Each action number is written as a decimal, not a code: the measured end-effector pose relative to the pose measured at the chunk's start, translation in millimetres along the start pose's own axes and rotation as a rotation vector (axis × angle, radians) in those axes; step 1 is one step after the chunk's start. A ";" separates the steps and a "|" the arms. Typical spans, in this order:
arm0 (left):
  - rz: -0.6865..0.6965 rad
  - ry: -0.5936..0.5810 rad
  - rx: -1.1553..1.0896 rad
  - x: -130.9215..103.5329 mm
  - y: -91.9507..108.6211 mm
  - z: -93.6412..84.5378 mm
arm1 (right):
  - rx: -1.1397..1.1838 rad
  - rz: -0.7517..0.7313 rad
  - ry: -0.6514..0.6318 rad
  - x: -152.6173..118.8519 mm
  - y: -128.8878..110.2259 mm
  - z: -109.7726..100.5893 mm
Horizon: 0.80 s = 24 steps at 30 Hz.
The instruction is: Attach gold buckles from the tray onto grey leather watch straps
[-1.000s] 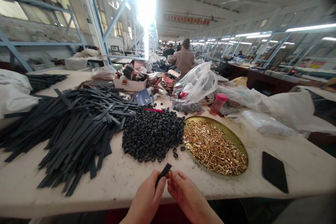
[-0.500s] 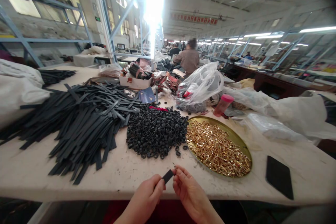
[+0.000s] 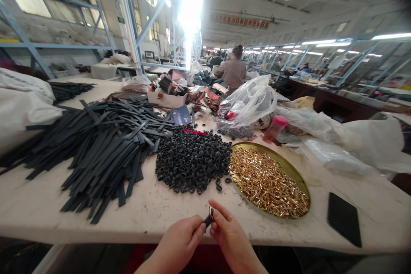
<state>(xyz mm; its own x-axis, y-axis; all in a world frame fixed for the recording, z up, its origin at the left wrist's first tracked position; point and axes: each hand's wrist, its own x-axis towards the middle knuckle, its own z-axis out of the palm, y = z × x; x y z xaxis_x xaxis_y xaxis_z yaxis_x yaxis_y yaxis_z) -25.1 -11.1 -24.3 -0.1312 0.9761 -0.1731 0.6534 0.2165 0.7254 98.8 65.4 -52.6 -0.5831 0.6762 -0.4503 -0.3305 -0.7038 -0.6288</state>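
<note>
Most of the black strap (image 3: 208,221) was hidden between the fingers of the left hand (image 3: 180,244) and the right hand (image 3: 229,235); only its tip showed. The gold clip (image 3: 211,212) on it was too small to make out. Both forearms ran off the bottom edge. The red banner (image 3: 239,21) had lettering too blurred to read. The distant person (image 3: 233,72) had a blurred face.
</note>
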 end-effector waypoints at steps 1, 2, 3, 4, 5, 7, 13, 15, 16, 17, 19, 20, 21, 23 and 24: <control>0.004 0.005 -0.015 0.3 -0.3 0.4 | -0.016 -0.017 -0.001 0.2 1.0 0.7; 0.008 0.010 -0.042 0.9 -0.7 1.4 | -0.023 -0.025 -0.004 0.5 2.8 1.6; 0.008 0.019 -0.077 1.5 -1.0 2.7 | -0.022 -0.022 -0.012 0.9 5.1 2.6; 0.005 0.034 -0.118 2.3 -1.2 4.3 | -0.020 -0.014 -0.019 1.3 7.5 3.5; 0.003 0.050 -0.169 3.0 -1.0 5.8 | -0.022 -0.012 -0.023 1.8 9.8 4.3; -0.016 0.062 -0.291 4.2 0.6 8.3 | -0.044 -0.053 -0.005 3.1 12.7 5.0; -0.092 0.011 -0.577 6.8 4.2 11.1 | -0.215 -0.206 -0.001 4.0 12.5 2.0; -0.119 -0.014 -0.648 8.0 2.1 13.2 | -0.351 -0.265 -0.015 2.6 13.8 -0.1; -0.133 -0.024 -0.673 8.6 0.8 14.6 | -0.412 -0.291 -0.007 1.7 14.6 -1.0; -0.149 -0.029 -0.690 9.2 -0.2 15.9 | -0.456 -0.307 0.005 0.7 15.3 -1.5; -0.179 -0.037 -0.719 10.4 -1.1 18.0 | -0.476 -0.293 0.016 -1.0 15.8 -1.2; -0.188 -0.044 -0.737 11.1 -0.8 18.5 | -0.444 -0.270 0.017 -1.7 15.4 -0.2; -0.193 -0.052 -0.757 11.9 -0.1 18.7 | -0.390 -0.238 0.007 -2.1 14.6 1.1; -0.199 -0.068 -0.793 13.8 2.0 18.5 | -0.268 -0.154 -0.049 -2.4 12.4 4.0; -0.202 -0.066 -0.801 14.8 2.9 18.6 | -0.226 -0.118 -0.075 -2.5 11.2 5.1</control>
<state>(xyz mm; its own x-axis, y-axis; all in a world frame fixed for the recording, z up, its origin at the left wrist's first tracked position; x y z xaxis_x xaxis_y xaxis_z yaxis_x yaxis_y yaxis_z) -11.3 3.7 -37.1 -0.1287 0.9194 -0.3717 -0.1104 0.3592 0.9267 92.8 54.8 -55.3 -0.6065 0.7269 -0.3222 -0.2302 -0.5484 -0.8039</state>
